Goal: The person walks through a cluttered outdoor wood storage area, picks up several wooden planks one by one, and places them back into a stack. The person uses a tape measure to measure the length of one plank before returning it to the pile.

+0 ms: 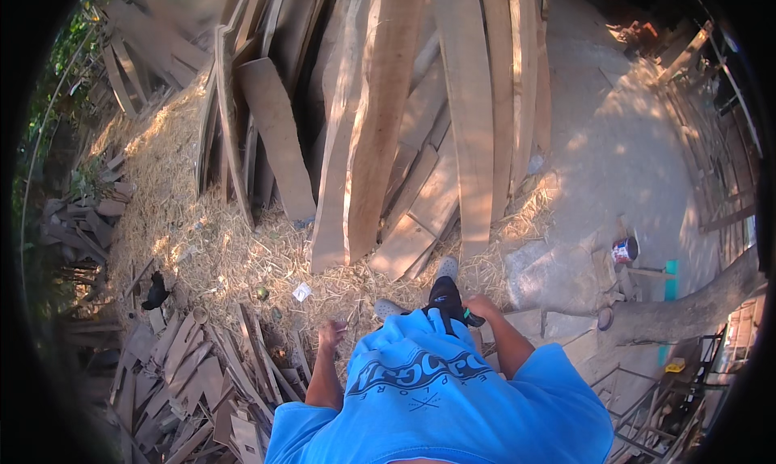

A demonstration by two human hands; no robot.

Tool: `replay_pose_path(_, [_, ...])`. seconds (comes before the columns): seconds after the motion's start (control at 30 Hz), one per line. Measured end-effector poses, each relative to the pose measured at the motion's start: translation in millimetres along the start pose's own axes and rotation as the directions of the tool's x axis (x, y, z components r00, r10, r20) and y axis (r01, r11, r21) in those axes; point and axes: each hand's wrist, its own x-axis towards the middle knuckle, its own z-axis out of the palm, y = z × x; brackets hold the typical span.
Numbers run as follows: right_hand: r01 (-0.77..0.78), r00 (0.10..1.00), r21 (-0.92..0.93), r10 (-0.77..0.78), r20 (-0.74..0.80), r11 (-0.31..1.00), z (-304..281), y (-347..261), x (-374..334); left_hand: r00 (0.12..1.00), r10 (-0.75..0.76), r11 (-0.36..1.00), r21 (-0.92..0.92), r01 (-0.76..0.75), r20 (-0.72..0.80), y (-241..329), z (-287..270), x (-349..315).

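My left hand (330,335) hangs beside my body above the straw-strewn ground. Its fingers look blurred, and nothing plain shows in them. Close to my right thigh, my right hand (482,307) is closed around a small green object (467,313), mostly hidden by the fingers. In front of my feet, long sawn wooden planks (388,116) lean upright in a row, some with rough bark edges. A shorter board (279,132) tilts among them at the left. Neither hand touches the planks.
Scrap wood (190,367) is heaped at the lower left, near a black bird-like shape (157,291). A paint can (624,250) lies at the right by a tree trunk (687,302). Metal frames (655,403) stand lower right. Wood chips and straw (194,221) cover the ground.
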Motion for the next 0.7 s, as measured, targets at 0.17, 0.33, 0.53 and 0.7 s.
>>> replay_pose_path(0.17, [-0.072,0.997,0.013,0.071,0.033,0.997,-7.3,-6.0,-4.9,0.999,-0.033,0.999,0.035,0.032,0.018,-9.0,14.2,-2.4])
replay_pose_path(0.33, [-0.064,0.998,0.023,0.064,0.004,0.998,-10.8,-12.2,-8.4,1.0,0.003,1.0,0.031,-0.003,0.002,-4.9,20.4,-20.7])
replay_pose_path(0.53, [0.007,0.999,0.023,-0.006,-0.041,1.0,-4.3,-11.9,4.5,0.999,-0.036,0.997,0.062,0.038,-0.031,0.2,4.7,-22.5])
replay_pose_path(0.7, [0.024,0.999,0.04,-0.022,-0.037,0.999,1.0,-9.4,10.8,1.0,-0.021,0.999,0.05,0.021,-0.007,10.6,-0.3,-30.5])
